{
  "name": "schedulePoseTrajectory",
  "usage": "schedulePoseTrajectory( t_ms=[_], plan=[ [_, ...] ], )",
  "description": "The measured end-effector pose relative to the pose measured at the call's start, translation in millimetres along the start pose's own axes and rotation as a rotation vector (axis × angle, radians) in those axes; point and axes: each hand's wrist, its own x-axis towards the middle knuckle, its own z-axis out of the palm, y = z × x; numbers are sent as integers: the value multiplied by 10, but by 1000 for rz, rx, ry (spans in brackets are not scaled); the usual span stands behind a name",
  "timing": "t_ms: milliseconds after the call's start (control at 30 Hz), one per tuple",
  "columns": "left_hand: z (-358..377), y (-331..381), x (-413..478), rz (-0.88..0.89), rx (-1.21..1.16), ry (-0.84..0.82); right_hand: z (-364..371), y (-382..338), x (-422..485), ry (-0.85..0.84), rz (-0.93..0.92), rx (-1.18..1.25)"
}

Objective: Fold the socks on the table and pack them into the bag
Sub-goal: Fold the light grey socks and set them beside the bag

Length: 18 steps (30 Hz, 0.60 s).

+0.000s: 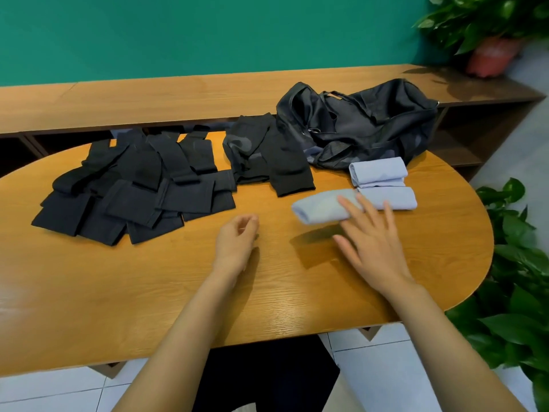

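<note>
head view: your right hand point(374, 242) was flat, fingers straight, touching a pale blue sock point(319, 207) beside two folded blue socks point(380, 173). your left hand point(237, 242) hung loosely curled, holding nothing. black socks point(133, 188) lay left; the bag point(362, 126) sat far right.

left hand point(237, 236) loosely curled, seemingly empty; right hand point(371, 236) spread flat.

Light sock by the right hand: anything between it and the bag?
Yes: two folded light socks lie on the table between the near light sock and the bag, just in front of the bag. Nothing else sits on that line. The right hand is at the sock.
</note>
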Motion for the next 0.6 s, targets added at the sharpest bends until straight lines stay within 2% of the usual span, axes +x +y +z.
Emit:
schedulePoseTrajectory(
  t_ms=[133, 233, 400, 467, 600],
  plan=[
    [-74, -331, 94, 257, 444, 159, -54, 604, -39, -44, 259, -93],
    [-72, -476, 105, 324, 625, 186, -49, 893, -28, -66, 347, -143],
    [-69, -487, 114, 346, 694, 185, 22, 1101, 65, -182, 362, -136],
    [-73, -488, 110, 354, 702, 182, 42, 1121, 96, -234, 384, -62],
    [-65, -488, 106, 351, 709, 183, -13, 1026, 173, -154, 486, 145]
  ],
)
